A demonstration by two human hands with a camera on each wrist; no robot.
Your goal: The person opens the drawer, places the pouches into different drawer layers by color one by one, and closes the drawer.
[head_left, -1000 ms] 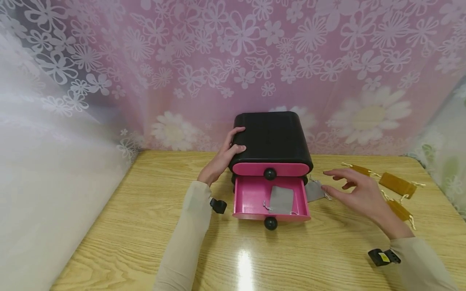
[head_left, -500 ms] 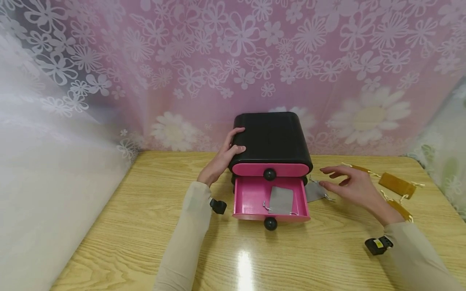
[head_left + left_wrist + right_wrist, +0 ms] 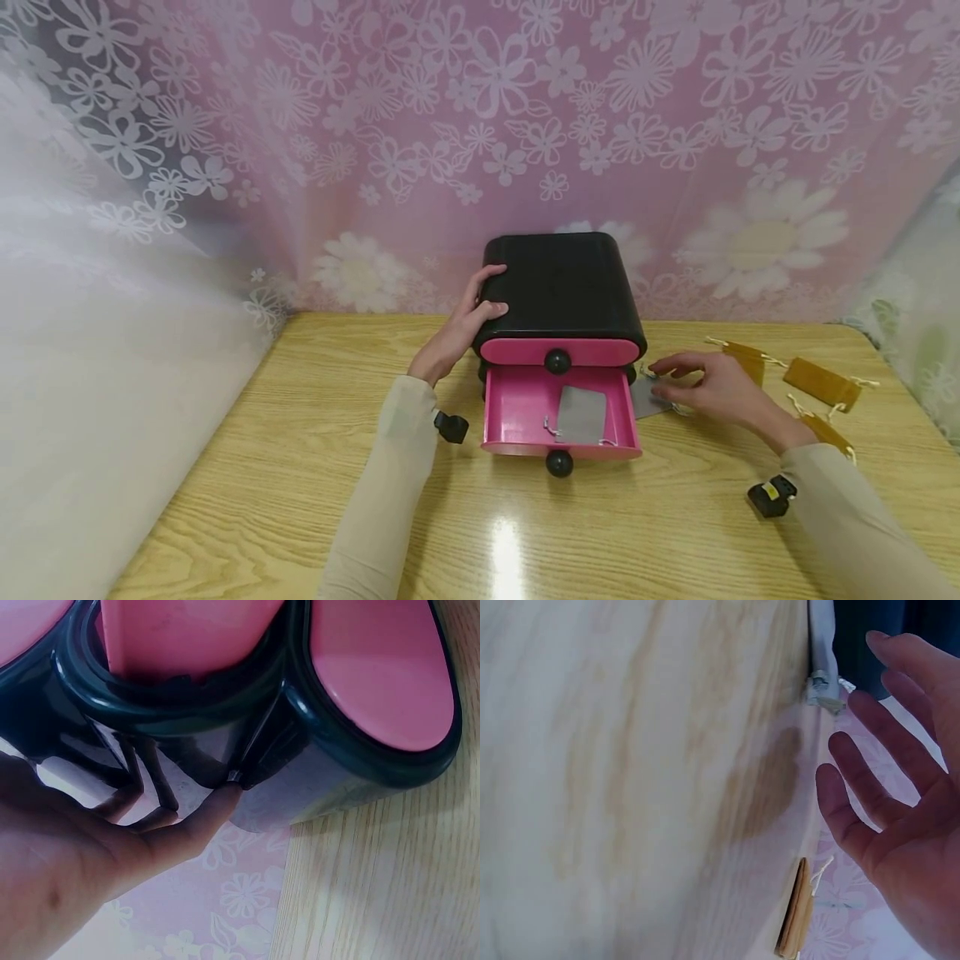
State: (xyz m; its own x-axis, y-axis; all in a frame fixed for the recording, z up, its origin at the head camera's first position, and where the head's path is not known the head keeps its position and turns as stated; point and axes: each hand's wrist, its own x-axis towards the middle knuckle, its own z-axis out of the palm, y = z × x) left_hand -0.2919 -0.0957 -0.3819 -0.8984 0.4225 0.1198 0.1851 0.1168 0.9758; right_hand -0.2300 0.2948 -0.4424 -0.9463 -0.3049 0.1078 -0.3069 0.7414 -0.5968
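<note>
A black drawer unit [image 3: 558, 283] with pink fronts stands at the back of the table. My left hand [image 3: 457, 333] rests against its left side, fingertips at the top edge; the left wrist view shows the fingers [image 3: 202, 817] touching the glossy side wall. A lower pink drawer [image 3: 517, 404] is pulled out, with a grey drawstring pouch [image 3: 581, 412] lying in it. Right of the unit, a second grey pouch [image 3: 647, 404] lies partly hidden by my right hand [image 3: 712, 387]. That hand's thumb and fingers are apart, fingertips right over the pouch.
Several mustard-brown drawstring pouches, one of them the back-right pouch [image 3: 821, 382], lie on the wooden table [image 3: 300, 467] to the right. A pink floral curtain [image 3: 450, 150] hangs close behind the unit. The round black knob [image 3: 559, 463] sticks out toward the front.
My right hand has moved left and lower, from beside the grey pouch to over it. My left hand and the drawer unit have stayed in place.
</note>
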